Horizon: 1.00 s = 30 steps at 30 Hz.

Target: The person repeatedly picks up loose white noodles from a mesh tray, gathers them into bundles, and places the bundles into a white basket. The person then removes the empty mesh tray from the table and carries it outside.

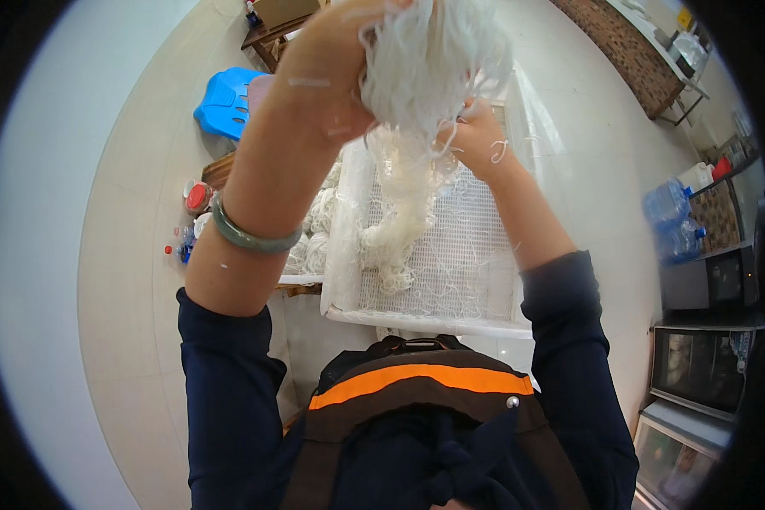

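Note:
A loose bundle of thin white noodles [433, 70] is raised high in front of me at the top of the view. My left hand [347, 105] grips its left side, with the fingers partly hidden behind the strands. Lower on the right, my right hand [475, 137] is closed on strands at the bundle's edge; a few bits cling to its back. Beneath hangs or lies a paler, tangled length of noodles [398, 236], inside a white plastic tray [344, 255] with a slatted mesh bottom. Short broken strands are scattered over that mesh.
Coiled noodle bundles [317, 252] lie to the tray's left. Beyond them are a blue plastic stool [223, 102] and a red-lidded jar [198, 197]. Water jugs [669, 217] and a glass-fronted cabinet [698, 366] stand along the right. A brick-patterned counter [625, 64] is at upper right.

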Each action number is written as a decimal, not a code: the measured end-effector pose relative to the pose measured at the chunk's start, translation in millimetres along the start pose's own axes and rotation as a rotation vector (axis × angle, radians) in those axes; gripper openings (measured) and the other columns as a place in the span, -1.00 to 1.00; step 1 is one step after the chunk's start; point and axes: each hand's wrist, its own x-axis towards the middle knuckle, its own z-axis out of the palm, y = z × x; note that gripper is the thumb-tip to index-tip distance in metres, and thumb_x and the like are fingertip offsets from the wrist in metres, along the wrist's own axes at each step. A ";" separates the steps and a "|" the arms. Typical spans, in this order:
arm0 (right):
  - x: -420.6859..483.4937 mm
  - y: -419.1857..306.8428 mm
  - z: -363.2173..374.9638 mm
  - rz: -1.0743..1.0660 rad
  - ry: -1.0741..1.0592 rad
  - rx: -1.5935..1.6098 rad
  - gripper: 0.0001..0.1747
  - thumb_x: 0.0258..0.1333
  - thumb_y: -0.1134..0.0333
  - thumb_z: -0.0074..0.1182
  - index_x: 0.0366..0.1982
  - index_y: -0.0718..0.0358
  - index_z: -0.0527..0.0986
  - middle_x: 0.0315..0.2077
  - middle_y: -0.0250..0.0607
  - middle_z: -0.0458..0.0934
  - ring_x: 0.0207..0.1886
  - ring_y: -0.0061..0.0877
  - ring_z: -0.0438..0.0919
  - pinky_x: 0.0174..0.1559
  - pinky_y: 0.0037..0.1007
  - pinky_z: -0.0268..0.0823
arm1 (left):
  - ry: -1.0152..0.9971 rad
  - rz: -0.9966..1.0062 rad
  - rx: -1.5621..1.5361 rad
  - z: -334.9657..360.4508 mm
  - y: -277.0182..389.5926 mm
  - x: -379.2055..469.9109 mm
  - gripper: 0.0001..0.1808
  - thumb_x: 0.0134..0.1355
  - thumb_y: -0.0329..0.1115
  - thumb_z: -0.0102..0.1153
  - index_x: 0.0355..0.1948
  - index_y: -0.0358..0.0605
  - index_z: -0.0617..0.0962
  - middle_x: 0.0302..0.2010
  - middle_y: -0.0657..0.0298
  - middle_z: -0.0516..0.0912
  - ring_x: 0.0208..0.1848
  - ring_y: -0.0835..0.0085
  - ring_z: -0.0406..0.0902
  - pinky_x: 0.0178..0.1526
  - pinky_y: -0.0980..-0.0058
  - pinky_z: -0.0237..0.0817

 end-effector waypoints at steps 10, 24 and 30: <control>12.2 5.3 -6.1 -0.241 0.014 -0.023 -0.21 -0.11 0.44 0.36 0.24 0.19 0.34 -0.04 -0.20 0.60 -0.04 -0.54 0.58 0.07 -0.46 0.40 | 0.145 -0.218 -0.288 -41.2 -64.1 -39.7 -0.67 0.36 -0.26 -0.08 0.06 -0.17 0.52 -0.06 0.15 0.67 -0.07 0.29 0.68 -0.04 0.26 0.55; -39.3 -2.4 -4.5 -0.515 -0.139 -0.789 -0.16 -0.30 0.63 0.26 0.17 0.10 0.37 0.05 -0.14 0.51 0.09 -0.14 0.47 0.15 -0.27 0.36 | 0.292 -0.112 -0.302 -63.4 -119.5 -59.9 -0.59 0.49 -0.10 -0.28 0.14 -0.10 0.45 0.10 0.21 0.56 0.09 0.30 0.56 0.13 0.19 0.43; -36.5 24.9 -13.9 -0.287 -0.214 -0.638 -0.36 -0.22 0.61 0.29 0.04 0.22 0.51 -0.05 -0.18 0.59 -0.04 -0.33 0.59 0.03 -0.40 0.45 | 0.498 -0.272 -0.170 -66.2 -122.7 -73.8 -0.55 0.48 -0.08 -0.28 0.16 -0.14 0.42 0.16 0.12 0.51 0.16 0.18 0.51 0.13 0.02 0.38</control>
